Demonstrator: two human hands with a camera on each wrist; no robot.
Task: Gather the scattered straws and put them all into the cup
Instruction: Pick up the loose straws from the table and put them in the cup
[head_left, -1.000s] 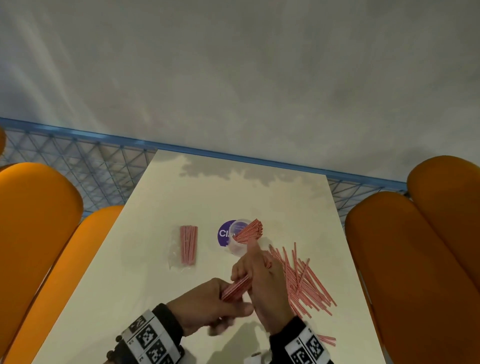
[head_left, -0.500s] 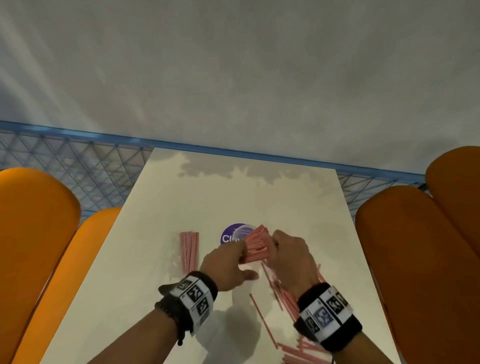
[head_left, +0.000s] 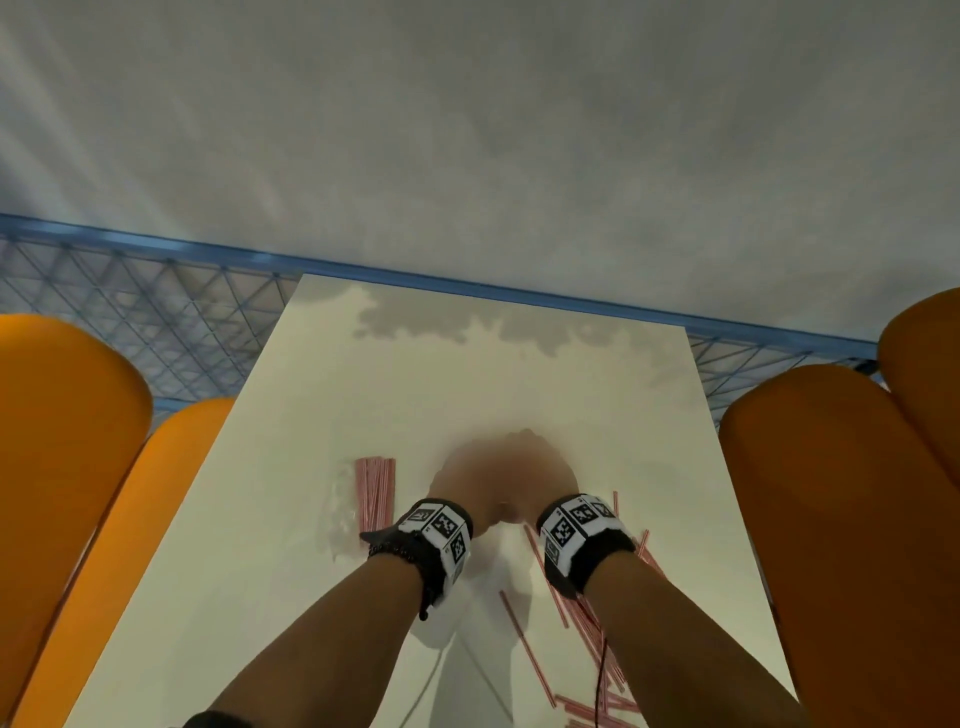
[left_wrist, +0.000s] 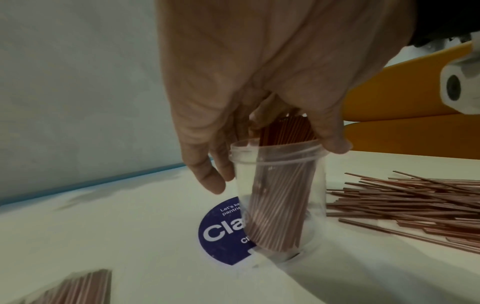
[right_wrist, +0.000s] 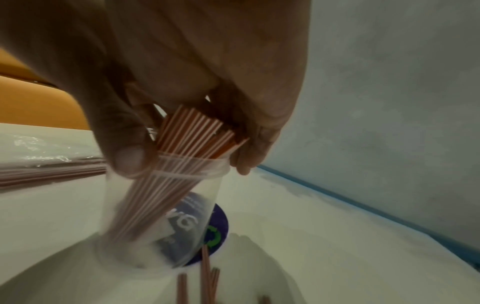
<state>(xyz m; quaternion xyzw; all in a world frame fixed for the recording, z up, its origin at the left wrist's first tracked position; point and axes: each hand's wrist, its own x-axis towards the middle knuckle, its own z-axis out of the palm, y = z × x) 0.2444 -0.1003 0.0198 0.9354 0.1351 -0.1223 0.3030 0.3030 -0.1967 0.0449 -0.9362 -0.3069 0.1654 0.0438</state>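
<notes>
A clear plastic cup (left_wrist: 285, 195) stands on the pale table (head_left: 467, 374) and holds a thick bundle of thin red-and-white straws (left_wrist: 278, 205). My left hand (left_wrist: 272, 162) spans the cup's rim, fingers down one side and thumb at the other. My right hand (right_wrist: 184, 158) pinches the straw tops (right_wrist: 192, 133) that stick out above the cup (right_wrist: 161, 216). In the head view both hands (head_left: 504, 478) are blurred together and hide the cup. Several loose straws (head_left: 587, 623) lie scattered under my right forearm and to the right of the cup (left_wrist: 415, 205).
A clear bag of straws (head_left: 374, 493) lies left of the hands. A round blue sticker (left_wrist: 223, 232) sits on the table by the cup's base. Orange seats (head_left: 67, 441) (head_left: 831, 519) flank the table. A blue rail (head_left: 519, 291) runs past its far edge.
Both hands moved forward from the near table to the cup. The bundle my right hand carried now stands inside the cup, and my left hand has closed on the rim.
</notes>
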